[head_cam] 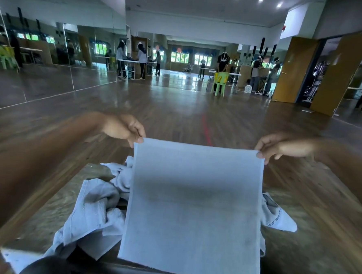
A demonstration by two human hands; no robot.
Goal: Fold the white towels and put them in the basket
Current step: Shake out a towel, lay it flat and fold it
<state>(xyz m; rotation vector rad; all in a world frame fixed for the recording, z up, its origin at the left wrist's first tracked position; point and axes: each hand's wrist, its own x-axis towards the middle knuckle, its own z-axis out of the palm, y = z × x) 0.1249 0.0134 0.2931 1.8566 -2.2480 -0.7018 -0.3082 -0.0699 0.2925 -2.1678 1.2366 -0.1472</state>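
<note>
Holding one white towel point(195, 201) spread flat and upright above the desk point(309, 240), the person pinches its two top corners. The left hand point(123, 129) clamps the left corner between thumb and curled fingers; the right hand point(281, 146) pinches the right corner likewise. The towel hangs straight, its lower edge near the desk's near edge. A crumpled towel pile point(99, 212) lies on the desk behind it, showing at both sides.
</note>
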